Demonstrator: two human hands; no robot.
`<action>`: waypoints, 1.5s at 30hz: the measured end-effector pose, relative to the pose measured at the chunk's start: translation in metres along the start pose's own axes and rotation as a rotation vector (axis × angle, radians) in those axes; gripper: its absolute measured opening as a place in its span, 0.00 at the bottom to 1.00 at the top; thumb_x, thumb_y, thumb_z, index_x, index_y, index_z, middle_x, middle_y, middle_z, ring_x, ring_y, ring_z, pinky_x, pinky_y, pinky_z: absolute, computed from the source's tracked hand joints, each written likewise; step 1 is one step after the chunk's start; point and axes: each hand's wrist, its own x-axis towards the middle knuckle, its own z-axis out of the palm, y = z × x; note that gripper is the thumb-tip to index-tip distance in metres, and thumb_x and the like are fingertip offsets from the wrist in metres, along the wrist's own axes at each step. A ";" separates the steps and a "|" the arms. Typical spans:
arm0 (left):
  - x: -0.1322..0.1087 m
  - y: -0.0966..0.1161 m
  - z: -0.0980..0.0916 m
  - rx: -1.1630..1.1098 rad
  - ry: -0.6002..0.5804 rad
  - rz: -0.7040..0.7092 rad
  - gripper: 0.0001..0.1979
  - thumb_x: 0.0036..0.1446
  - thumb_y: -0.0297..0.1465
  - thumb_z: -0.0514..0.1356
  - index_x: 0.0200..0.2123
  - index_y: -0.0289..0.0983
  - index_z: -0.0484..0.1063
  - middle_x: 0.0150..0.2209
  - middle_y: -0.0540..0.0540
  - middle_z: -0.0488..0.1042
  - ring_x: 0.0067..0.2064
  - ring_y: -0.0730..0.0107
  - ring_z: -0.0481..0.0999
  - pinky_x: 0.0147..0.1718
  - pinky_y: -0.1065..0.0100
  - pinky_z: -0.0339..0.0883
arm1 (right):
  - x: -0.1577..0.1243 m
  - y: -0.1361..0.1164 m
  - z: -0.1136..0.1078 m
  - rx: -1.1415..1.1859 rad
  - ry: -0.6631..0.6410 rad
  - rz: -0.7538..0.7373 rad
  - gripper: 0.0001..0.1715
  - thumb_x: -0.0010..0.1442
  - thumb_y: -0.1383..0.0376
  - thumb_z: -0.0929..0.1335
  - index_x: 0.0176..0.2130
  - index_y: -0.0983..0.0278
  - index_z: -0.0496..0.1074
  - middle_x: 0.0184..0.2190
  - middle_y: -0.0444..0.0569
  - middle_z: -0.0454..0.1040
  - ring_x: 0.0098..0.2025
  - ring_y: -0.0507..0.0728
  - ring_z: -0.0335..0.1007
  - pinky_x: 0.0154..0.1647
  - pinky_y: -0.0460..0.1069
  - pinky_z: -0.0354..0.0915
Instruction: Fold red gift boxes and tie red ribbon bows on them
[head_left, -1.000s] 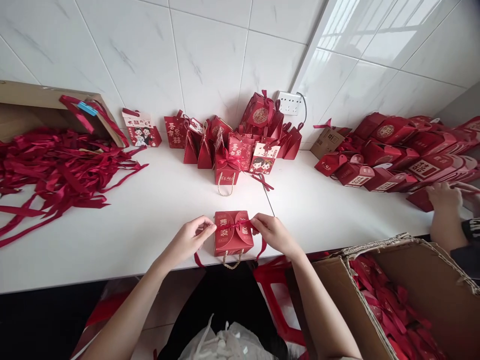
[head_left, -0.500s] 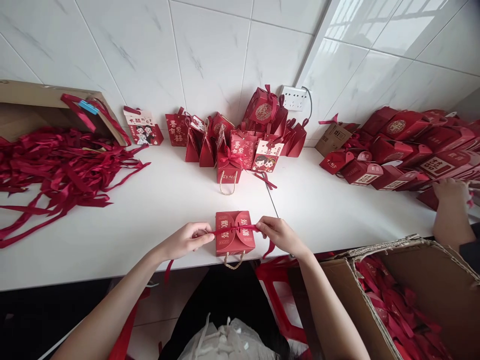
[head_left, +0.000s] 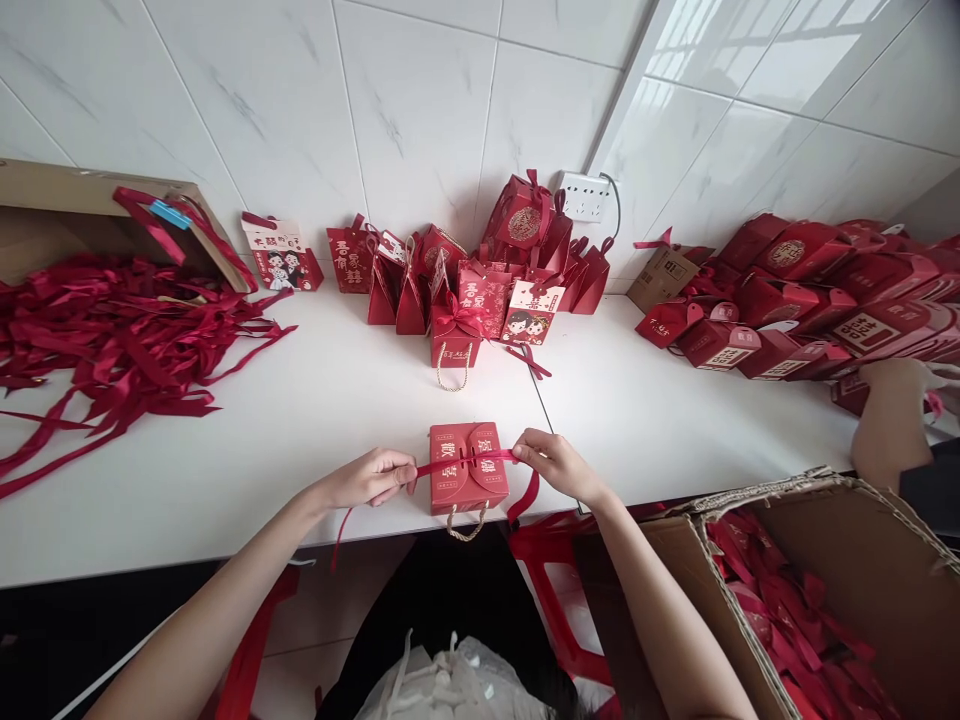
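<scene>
In front of me a red gift box (head_left: 450, 490) with pale characters lies at the table's front edge, its twisted cord handle (head_left: 467, 532) toward me. A red ribbon (head_left: 491, 456) runs across the box's top, over the meeting flaps. My left hand (head_left: 379, 475) pinches the ribbon just left of the box, and a thin tail hangs below that hand. On the right side, my right hand (head_left: 551, 462) is closed on the ribbon's other part, with a loose end curling down beneath it. The ribbon is stretched between both hands.
Loose red ribbons (head_left: 127, 340) spill from a cardboard box (head_left: 90, 185) at left. Several finished boxes (head_left: 457, 345) stand by the wall. More red boxes (head_left: 795, 300) are piled at right, near another person's hand (head_left: 892, 410). An open carton (head_left: 885, 560) stands front right.
My left hand has drawn slightly left with the ribbon, widening its gap from the box. The right hand stays nearly in place. The other person's hand has shifted slightly left.
</scene>
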 end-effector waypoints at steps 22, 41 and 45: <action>-0.016 0.063 0.008 0.240 0.294 -0.004 0.17 0.59 0.43 0.50 0.31 0.37 0.68 0.28 0.50 0.70 0.29 0.71 0.69 0.31 0.70 0.63 | 0.013 -0.043 0.048 0.158 0.234 -0.230 0.11 0.61 0.61 0.64 0.34 0.63 0.74 0.34 0.48 0.75 0.37 0.54 0.71 0.41 0.49 0.65; -0.010 0.081 0.011 0.709 0.397 0.193 0.11 0.60 0.35 0.50 0.33 0.39 0.71 0.39 0.47 0.68 0.31 0.71 0.70 0.35 0.68 0.64 | 0.008 -0.050 0.063 0.174 0.308 -0.177 0.11 0.60 0.67 0.61 0.36 0.62 0.72 0.35 0.49 0.72 0.37 0.54 0.69 0.40 0.50 0.65; -0.007 0.091 0.009 0.723 0.323 0.306 0.12 0.62 0.34 0.49 0.35 0.39 0.72 0.41 0.47 0.68 0.36 0.70 0.72 0.39 0.69 0.63 | 0.009 -0.049 0.067 0.269 0.356 -0.112 0.05 0.58 0.65 0.64 0.37 0.62 0.66 0.34 0.46 0.73 0.32 0.53 0.69 0.35 0.48 0.66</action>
